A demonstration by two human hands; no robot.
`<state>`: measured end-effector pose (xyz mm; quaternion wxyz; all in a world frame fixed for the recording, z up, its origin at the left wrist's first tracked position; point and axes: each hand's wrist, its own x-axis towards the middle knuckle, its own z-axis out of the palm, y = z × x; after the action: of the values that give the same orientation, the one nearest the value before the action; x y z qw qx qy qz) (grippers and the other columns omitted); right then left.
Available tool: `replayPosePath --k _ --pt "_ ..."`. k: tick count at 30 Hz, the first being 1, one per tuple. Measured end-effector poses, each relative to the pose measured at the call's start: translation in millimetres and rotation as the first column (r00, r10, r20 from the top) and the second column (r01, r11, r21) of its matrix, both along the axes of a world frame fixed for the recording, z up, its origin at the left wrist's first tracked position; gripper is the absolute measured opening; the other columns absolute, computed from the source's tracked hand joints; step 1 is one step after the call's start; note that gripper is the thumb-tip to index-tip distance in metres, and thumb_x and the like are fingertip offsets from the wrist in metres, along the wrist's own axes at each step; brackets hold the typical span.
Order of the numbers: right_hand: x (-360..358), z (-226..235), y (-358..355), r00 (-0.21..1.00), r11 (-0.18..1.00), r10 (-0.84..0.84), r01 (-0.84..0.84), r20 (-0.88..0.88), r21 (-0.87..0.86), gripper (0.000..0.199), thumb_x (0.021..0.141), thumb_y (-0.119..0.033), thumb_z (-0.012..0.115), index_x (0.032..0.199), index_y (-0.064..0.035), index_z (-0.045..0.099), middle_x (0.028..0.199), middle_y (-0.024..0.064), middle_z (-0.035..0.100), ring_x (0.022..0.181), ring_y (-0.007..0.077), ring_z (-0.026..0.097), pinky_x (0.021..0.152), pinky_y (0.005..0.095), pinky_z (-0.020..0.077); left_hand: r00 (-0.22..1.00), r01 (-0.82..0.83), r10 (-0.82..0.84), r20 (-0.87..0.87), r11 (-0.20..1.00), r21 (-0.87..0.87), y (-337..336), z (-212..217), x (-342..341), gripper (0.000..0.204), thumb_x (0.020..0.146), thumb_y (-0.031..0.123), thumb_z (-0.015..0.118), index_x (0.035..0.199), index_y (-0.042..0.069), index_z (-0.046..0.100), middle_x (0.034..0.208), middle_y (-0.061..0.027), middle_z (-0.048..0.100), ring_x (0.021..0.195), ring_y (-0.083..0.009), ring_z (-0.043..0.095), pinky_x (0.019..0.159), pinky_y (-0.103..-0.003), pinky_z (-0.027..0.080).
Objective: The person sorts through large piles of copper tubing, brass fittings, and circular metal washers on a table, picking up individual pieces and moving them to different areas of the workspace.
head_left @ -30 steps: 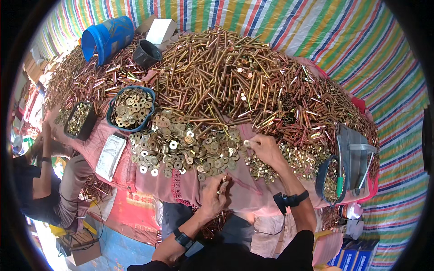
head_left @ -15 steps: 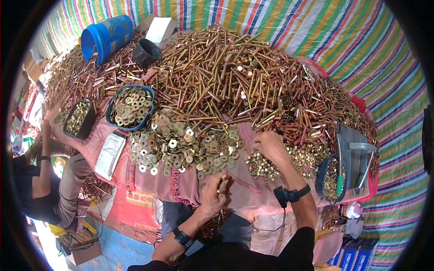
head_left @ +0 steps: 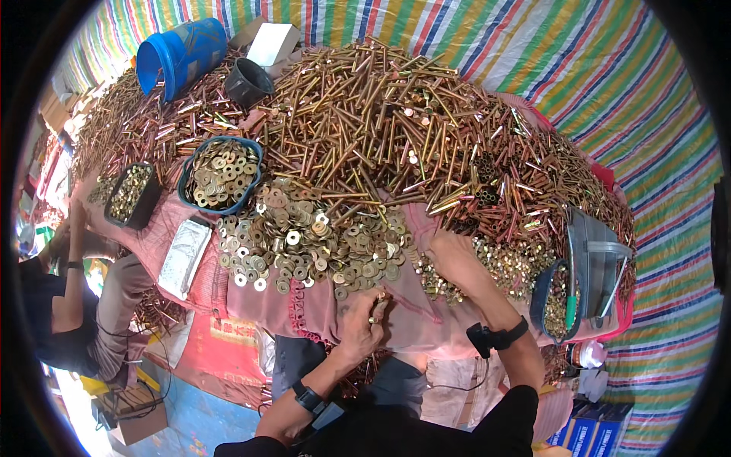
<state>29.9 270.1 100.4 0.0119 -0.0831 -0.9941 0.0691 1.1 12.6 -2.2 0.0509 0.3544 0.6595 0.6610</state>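
Observation:
My left hand [head_left: 361, 326] is closed in front of the washer pile, with the brassy ends of bolts showing at its fingers; how many it holds is unclear. Loose flat washers [head_left: 304, 240] lie heaped just beyond it. Over the left edge of a heap of small brass-coloured nuts [head_left: 514, 266], my right hand [head_left: 453, 255] bends downward with its fingers drawn together. Whatever those fingertips grip is hidden. Behind both hands rises a large pile of long, coppery bolts [head_left: 358, 122], with hollow tube ends showing at its right.
A blue basket [head_left: 183, 199] holds washers; a dark tub [head_left: 154, 199] and a blue tub [head_left: 539, 301] hold nuts. Beyond are a tipped blue bucket [head_left: 179, 61] and black cup [head_left: 247, 84]. A grey scoop-like container [head_left: 594, 266] stands right. Another person [head_left: 65, 305] sits left.
My right hand has shifted slightly nearer and stays at the edge of the nuts, its forearm swung a little to the right. My left hand keeps its place and its grip.

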Motion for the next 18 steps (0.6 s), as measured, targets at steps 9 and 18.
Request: replayPosePath --k 9,18 --pt "14.0 -8.0 -28.1 0.999 0.998 0.045 -0.044 0.024 -0.041 0.014 0.092 -0.017 0.068 0.095 -0.0039 0.07 0.096 0.0205 0.064 0.088 0.0425 0.066 0.075 0.0539 0.0492 0.999 -0.018 0.016 -0.044 0.999 -0.036 -1.1 0.3 0.1 0.056 0.078 -0.018 0.05 0.13 0.002 0.059 0.105 -0.0176 0.068 0.094 -0.0378 0.069 0.084 -0.042 0.057" --pt "23.1 -13.6 -49.2 0.986 0.979 0.159 -0.15 -0.055 0.14 0.019 0.09 -0.011 0.064 0.108 -0.0026 0.062 0.096 0.0178 0.058 0.094 0.0392 0.062 0.08 0.0503 0.0468 0.999 -0.021 0.021 -0.036 1.0 -0.013 0.5 -2.3 0.1 0.049 0.084 -0.017 0.055 0.129 0.002 0.06 0.108 -0.0186 0.07 0.096 -0.0385 0.069 0.087 -0.042 0.057"
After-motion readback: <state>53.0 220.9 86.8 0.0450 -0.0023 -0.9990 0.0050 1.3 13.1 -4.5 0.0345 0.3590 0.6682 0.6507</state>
